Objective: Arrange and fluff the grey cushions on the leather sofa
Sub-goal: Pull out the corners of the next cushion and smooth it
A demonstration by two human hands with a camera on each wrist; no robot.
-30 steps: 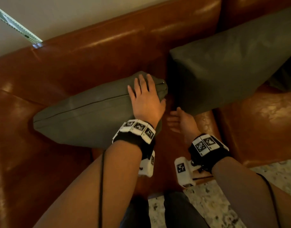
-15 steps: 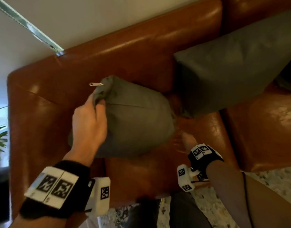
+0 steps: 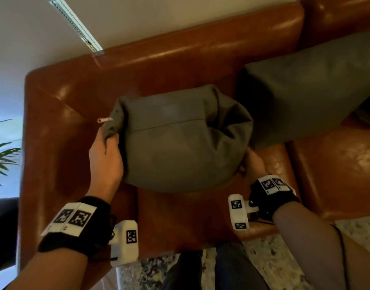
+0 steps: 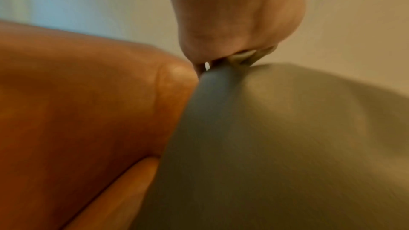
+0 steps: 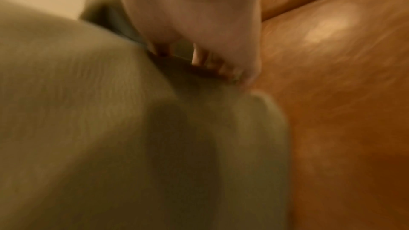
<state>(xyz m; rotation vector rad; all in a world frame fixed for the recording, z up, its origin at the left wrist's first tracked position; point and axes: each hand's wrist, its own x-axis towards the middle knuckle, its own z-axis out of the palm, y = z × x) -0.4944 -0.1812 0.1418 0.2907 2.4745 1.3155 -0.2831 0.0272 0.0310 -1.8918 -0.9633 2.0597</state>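
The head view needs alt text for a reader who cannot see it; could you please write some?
Seen from above, a person's left hand and right hand squeeze a grey cushion from both ends over a brown leather sofa. A second grey cushion leans against the backrest to the right.

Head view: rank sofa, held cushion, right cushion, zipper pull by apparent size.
1. sofa
2. right cushion, partly cropped
3. held cushion, scrunched and nearer, so close to 2
4. zipper pull

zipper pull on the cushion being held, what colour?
Silvery metal; the zipper pull sticks out of the grey cushion by the left hand. Head view shows it best.
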